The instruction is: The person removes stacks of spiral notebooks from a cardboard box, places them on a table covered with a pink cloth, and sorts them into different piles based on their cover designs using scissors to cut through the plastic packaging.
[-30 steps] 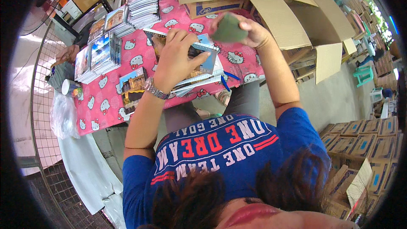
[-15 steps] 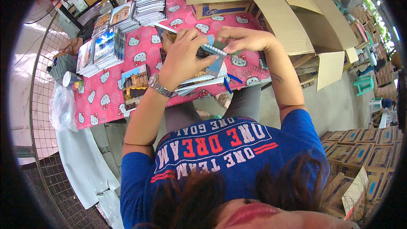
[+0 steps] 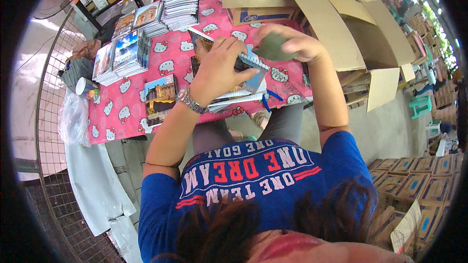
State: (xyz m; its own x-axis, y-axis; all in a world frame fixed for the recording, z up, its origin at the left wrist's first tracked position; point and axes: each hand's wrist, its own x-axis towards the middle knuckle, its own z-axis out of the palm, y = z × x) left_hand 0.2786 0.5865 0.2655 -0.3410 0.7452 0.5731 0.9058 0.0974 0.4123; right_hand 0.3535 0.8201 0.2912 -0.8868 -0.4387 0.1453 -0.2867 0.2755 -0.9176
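My left hand (image 3: 219, 68), with a metal watch at the wrist, is closed on a wire-bound notebook (image 3: 254, 80), its thumb pressing near the wire edge. The notebook is tilted above other white-paged notebooks (image 3: 234, 98) at the table's near edge. Just right of its bound edge, my right hand (image 3: 304, 44) grips a flat dark green piece (image 3: 274, 47). Motion blurs that piece, so its kind does not show. On the table below the right hand lies a tool with two blue handles (image 3: 274, 96).
A single notebook (image 3: 161, 98) lies left of my hands on the pink patterned tablecloth (image 3: 126, 126). Stacked notebooks (image 3: 181, 7) stand at the far left, near a white cup (image 3: 85, 88). An open cardboard box (image 3: 331, 29) flanks the right side. Several cartons (image 3: 404, 175) sit lower right.
My right hand has moved right, away from the notebook's wire edge, carrying the green piece. My left hand still holds the notebook. The whole view has shifted slightly.
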